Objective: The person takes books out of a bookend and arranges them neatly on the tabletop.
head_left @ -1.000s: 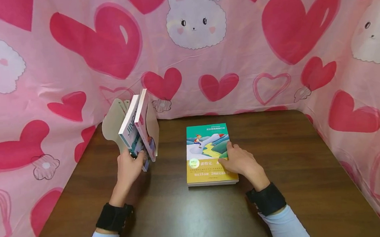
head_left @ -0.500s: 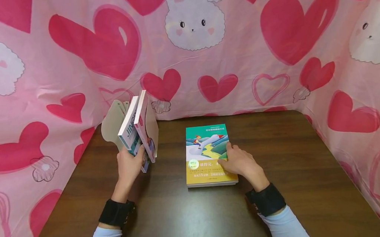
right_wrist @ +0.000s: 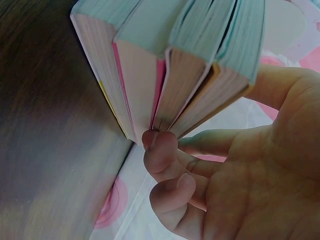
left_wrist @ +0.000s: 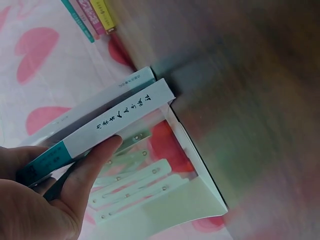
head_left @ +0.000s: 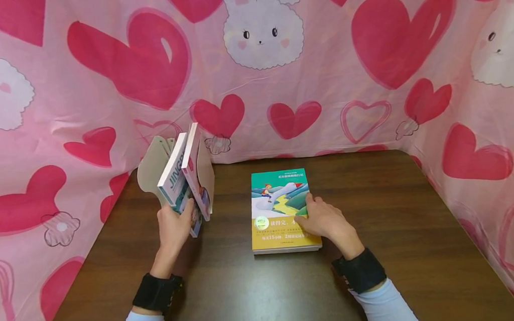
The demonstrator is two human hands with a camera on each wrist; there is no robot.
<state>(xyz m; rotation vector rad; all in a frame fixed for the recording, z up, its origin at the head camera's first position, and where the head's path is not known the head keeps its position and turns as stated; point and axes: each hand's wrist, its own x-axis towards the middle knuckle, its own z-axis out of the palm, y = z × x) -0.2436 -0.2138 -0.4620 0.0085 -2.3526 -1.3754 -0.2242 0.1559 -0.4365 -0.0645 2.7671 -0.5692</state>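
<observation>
My left hand (head_left: 174,226) grips a white and teal book (head_left: 176,182), thumb on one side of it and fingers on the other. The book stands tilted in a cream book stand (head_left: 150,166). Beside it leans a thin pink and white book (head_left: 194,170). My right hand (head_left: 329,220) is at the right side of a stack of books (right_wrist: 140,75). Its thumb lies on the top book (head_left: 281,209), which has a green and yellow cover, and its curled fingers touch the page edges below.
Both hands work over a dark brown wooden table (head_left: 267,290). A pink curtain (head_left: 251,90) with hearts and rabbits hangs behind the table and along both sides. The cream stand is near the table's back left corner.
My left hand has shifted the white and teal book slightly toward me, out past the pink and white one. The right hand and the stack have stayed in place.
</observation>
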